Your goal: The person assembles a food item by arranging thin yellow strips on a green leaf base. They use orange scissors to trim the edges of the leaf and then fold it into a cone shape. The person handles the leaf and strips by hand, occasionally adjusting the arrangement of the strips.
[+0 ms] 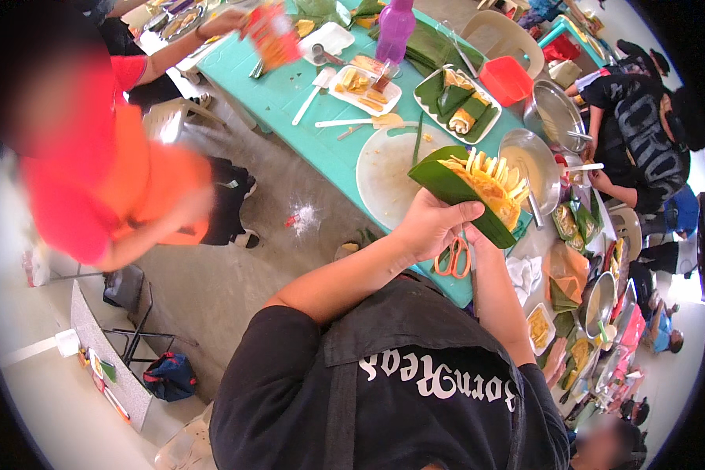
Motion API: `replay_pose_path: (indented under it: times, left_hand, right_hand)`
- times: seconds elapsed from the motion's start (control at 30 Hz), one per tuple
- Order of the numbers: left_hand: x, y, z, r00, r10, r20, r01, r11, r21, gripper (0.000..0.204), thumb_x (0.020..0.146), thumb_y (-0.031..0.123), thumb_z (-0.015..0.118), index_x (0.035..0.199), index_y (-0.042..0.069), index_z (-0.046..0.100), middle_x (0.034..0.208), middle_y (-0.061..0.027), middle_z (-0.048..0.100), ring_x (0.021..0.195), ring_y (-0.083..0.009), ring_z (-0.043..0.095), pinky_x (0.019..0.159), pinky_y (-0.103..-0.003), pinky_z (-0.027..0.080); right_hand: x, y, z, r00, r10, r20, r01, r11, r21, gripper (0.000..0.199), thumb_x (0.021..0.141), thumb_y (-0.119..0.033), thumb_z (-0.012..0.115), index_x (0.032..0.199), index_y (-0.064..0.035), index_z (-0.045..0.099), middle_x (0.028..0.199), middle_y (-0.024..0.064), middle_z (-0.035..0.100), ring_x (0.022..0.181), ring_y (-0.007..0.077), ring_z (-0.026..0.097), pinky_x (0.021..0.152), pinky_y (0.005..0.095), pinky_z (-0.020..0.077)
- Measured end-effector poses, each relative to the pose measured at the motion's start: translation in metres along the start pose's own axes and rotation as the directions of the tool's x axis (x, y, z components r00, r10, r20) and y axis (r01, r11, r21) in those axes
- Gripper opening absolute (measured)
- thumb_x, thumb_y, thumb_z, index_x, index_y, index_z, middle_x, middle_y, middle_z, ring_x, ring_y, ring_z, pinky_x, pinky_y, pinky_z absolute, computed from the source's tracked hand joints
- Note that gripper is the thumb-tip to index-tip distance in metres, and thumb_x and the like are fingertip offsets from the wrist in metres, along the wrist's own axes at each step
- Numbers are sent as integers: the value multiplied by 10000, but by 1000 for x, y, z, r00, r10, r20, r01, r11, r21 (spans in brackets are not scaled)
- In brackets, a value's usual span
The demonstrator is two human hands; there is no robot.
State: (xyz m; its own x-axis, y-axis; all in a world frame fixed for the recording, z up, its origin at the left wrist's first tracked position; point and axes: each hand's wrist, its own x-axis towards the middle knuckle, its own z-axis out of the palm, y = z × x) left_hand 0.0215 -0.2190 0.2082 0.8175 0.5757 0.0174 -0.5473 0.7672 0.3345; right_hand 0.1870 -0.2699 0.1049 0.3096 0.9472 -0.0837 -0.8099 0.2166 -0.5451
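Observation:
My left hand (431,225) grips a folded green banana leaf (432,168), its thumb pressed over the leaf's near edge. Inside the leaf sits a folded yellow wrap (489,188) with pale strips sticking out of its top. My right hand (480,240) is close behind the left at the leaf's lower side; its fingers are mostly hidden. Just below both hands are scissors (452,260) with orange handles. Their blades are hidden, and whether a hand holds them I cannot tell. Beneath the leaf, a round whitish board (384,184) lies on the table.
On the teal table (278,98) stand a foam tray of yellow strips (366,88), a tray of leaf-wrapped rolls (458,106), a purple bottle (395,33), a red container (507,80) and metal bowls (531,160). A person in red (94,157) is at left; others work at right.

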Motion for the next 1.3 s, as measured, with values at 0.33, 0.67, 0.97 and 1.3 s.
replay_pose_path:
  times: [0.33,0.67,0.97,1.3]
  left_hand:
    - [-11,-10,17,1000,25,17,-26,998,62,423,815,-92,610,1207,33,510,1185,-103,583,1100,-230,568,944,-374,461]
    - [-17,2,26,994,63,92,-76,987,141,444,831,-90,572,1244,33,464,1199,-118,573,1141,-257,549,978,-408,445]
    - [-18,2,22,984,47,173,-81,978,190,458,834,-87,565,1261,46,465,1249,-112,540,1167,-271,525,1001,-430,422]
    - [-20,4,36,973,95,212,-127,982,139,483,809,-95,602,1244,79,485,1227,-92,553,1164,-255,526,982,-422,435]
  right_hand:
    - [-22,-19,-5,1000,-19,-14,17,989,-144,459,957,-227,455,1371,-42,382,1350,170,459,1190,271,506,1000,388,434]
    - [-59,-93,59,859,-479,-182,215,659,-721,111,846,-53,655,922,-37,577,813,33,633,704,97,596,643,220,487]
    - [-111,-121,167,791,-608,66,475,543,-693,131,839,-4,657,960,-2,605,888,66,654,745,99,609,671,219,503]
    - [-138,-116,220,791,-587,172,494,447,-746,143,824,12,672,960,-4,634,896,9,621,806,65,585,730,204,483]
